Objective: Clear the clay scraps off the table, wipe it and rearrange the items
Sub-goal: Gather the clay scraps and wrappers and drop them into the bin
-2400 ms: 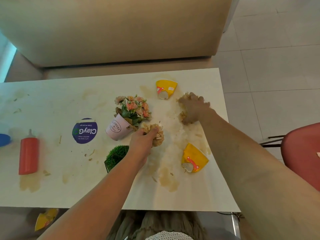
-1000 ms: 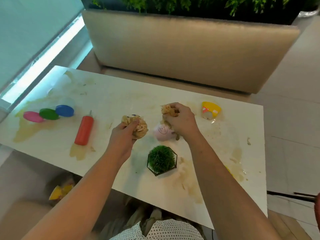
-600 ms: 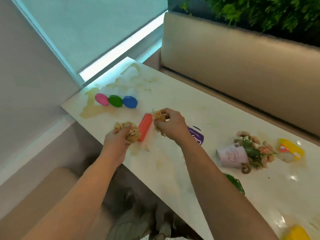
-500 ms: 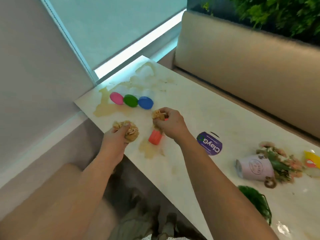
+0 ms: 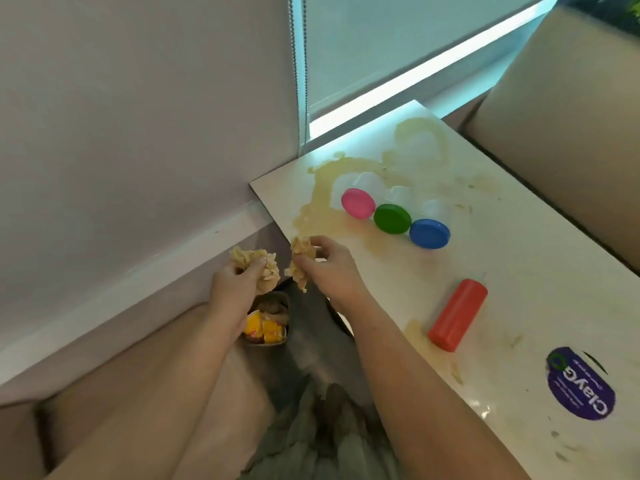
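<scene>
My left hand (image 5: 232, 289) is shut on a wad of tan clay scraps (image 5: 254, 262), held off the table's left end. Beside it my right hand (image 5: 330, 268) grips a second clump of clay scraps (image 5: 300, 252) at the table's corner. Both clumps hang above a small bin (image 5: 266, 323) on the floor that holds yellow wrappers and scraps. The white table (image 5: 540, 306) carries yellowish smears around its near-left corner.
Three tubs with pink (image 5: 357, 203), green (image 5: 392, 218) and blue (image 5: 429, 233) lids lie in a row near the smears. A red squeeze bottle (image 5: 458, 314) lies on its side. A purple round clay lid (image 5: 581, 382) sits further right. Wall and window stand left; a beige bench back is at right.
My view has swung left from the flower pot and yellow cups to the table's left end. Both hands have carried their clay clumps from over the table to above the floor bin.
</scene>
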`<state>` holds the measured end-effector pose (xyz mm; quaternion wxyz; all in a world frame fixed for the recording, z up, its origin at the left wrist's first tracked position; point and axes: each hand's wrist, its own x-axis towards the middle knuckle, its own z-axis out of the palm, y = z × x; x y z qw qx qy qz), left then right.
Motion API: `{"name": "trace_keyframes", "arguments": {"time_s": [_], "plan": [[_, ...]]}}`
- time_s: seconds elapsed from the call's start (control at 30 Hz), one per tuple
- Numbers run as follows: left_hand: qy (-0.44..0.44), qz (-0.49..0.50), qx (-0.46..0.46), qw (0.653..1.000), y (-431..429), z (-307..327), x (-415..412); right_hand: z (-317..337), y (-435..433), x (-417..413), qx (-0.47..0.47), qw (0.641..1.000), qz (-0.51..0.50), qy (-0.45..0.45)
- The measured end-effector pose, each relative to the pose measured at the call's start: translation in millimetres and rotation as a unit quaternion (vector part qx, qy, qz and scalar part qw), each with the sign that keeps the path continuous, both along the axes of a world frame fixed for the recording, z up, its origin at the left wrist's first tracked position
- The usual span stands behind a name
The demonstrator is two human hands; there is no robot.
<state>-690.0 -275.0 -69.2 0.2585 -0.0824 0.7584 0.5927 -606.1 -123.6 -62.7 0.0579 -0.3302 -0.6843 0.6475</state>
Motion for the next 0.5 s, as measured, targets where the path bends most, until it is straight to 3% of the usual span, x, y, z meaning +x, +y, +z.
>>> {"name": "trace_keyframes", "arguments": {"time_s": [0.27, 0.5], "plan": [[-0.009, 0.034, -0.103, 0.994, -58.1, -79.6, -32.9, -90.6, -56.2, -57.9, -0.025, 0.994, 0.084, -0.06], [-0.013, 0.002, -0.176, 0.984, -65.2, -197.1, -58.0, -230.8, -74.8, -106.5, -0.041, 0.984, 0.105, -0.141]]}}
